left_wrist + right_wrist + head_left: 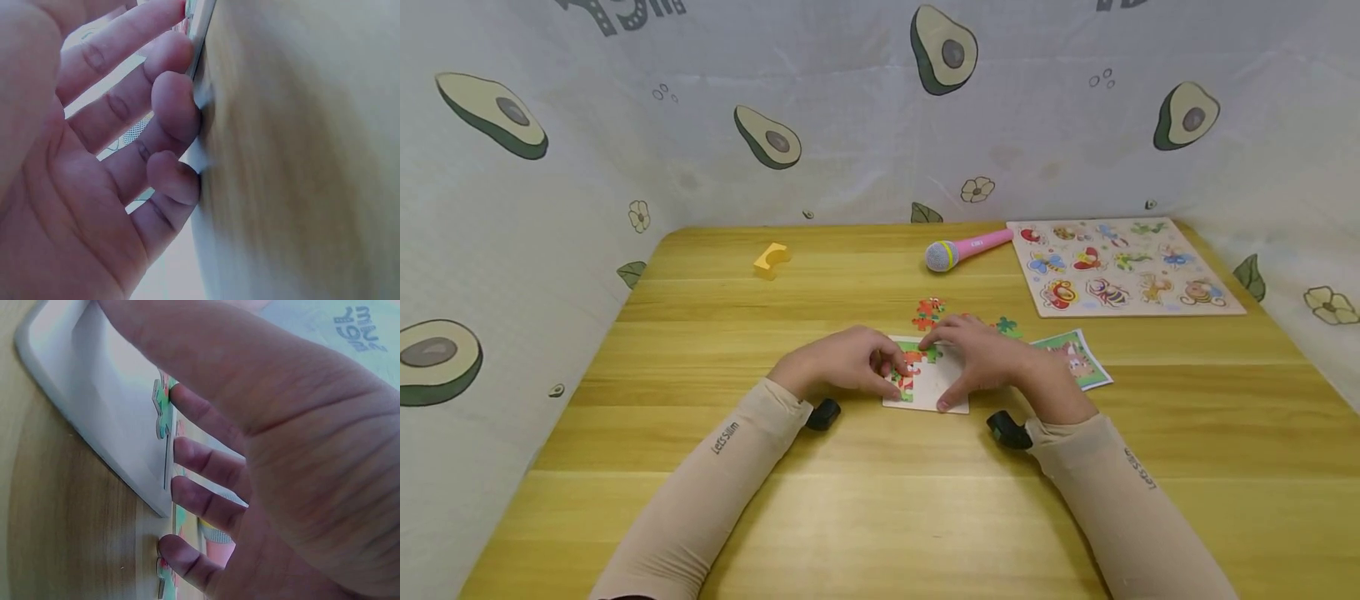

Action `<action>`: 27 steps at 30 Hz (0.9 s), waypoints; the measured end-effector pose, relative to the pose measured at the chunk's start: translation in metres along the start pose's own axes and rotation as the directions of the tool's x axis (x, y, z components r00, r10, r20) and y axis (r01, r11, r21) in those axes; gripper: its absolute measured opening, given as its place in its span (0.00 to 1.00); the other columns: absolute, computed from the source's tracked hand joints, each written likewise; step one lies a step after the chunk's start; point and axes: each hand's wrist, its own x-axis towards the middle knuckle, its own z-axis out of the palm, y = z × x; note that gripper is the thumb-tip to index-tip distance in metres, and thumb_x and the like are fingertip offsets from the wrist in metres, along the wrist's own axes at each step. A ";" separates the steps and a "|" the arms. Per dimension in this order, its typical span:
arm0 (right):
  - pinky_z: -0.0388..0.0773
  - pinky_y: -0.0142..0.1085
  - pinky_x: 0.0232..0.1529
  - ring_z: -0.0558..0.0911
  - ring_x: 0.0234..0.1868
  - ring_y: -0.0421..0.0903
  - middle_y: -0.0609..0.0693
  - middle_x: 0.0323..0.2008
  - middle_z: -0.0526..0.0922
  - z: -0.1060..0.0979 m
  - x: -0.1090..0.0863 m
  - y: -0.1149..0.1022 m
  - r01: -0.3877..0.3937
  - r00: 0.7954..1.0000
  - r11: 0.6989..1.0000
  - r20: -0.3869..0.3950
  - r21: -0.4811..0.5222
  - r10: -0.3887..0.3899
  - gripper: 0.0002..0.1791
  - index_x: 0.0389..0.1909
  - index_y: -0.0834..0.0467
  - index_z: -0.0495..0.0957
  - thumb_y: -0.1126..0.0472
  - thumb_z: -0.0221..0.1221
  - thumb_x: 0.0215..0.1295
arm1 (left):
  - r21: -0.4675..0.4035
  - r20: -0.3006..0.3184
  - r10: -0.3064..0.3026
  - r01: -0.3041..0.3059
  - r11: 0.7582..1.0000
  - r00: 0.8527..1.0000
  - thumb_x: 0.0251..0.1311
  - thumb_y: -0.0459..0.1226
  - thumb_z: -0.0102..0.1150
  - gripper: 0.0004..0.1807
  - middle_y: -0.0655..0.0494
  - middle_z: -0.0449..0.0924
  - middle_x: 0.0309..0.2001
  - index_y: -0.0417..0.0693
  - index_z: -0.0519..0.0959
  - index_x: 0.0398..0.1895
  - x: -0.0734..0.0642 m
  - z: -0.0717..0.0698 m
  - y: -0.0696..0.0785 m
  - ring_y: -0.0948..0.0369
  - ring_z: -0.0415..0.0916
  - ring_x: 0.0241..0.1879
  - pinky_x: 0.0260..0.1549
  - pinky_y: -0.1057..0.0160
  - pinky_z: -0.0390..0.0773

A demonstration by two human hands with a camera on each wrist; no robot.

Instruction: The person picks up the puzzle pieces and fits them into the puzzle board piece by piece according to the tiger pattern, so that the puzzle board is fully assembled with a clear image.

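While a microphone (972, 247) lies beyond loose pieces (927, 315), both hands' grip (847, 360) (994, 357) seems spread apart.

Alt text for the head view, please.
A person's left hand and right hand work at a partly filled jigsaw board on a wooden table. Loose pieces lie just beyond; farther back sit a pink microphone and a board of cartoon creatures.

The left hand (81, 175) rests bent fingers (177, 103) on wood (281, 156) beside a board (201, 28).
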 end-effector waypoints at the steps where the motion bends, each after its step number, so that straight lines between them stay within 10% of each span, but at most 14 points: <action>1: 0.59 0.64 0.65 0.60 0.68 0.60 0.57 0.67 0.66 0.000 0.000 0.000 0.000 1.000 1.000 0.000 0.002 0.000 0.43 0.60 0.51 0.77 0.42 0.81 0.41 | 0.005 0.000 0.003 -0.003 1.000 1.000 0.55 0.39 0.76 0.11 0.57 0.77 0.28 0.52 0.86 0.40 0.000 0.000 0.000 0.63 0.72 0.29 0.31 0.66 0.72; 27: 0.58 0.65 0.65 0.59 0.69 0.61 0.56 0.68 0.66 -0.001 0.001 0.001 -0.008 1.000 1.000 0.004 -0.007 0.008 0.44 0.61 0.50 0.77 0.42 0.81 0.41 | 0.064 0.019 0.009 -0.010 0.998 1.000 0.55 0.43 0.76 0.11 0.59 0.77 0.25 0.53 0.86 0.39 0.001 -0.001 -0.001 0.65 0.71 0.27 0.30 0.67 0.71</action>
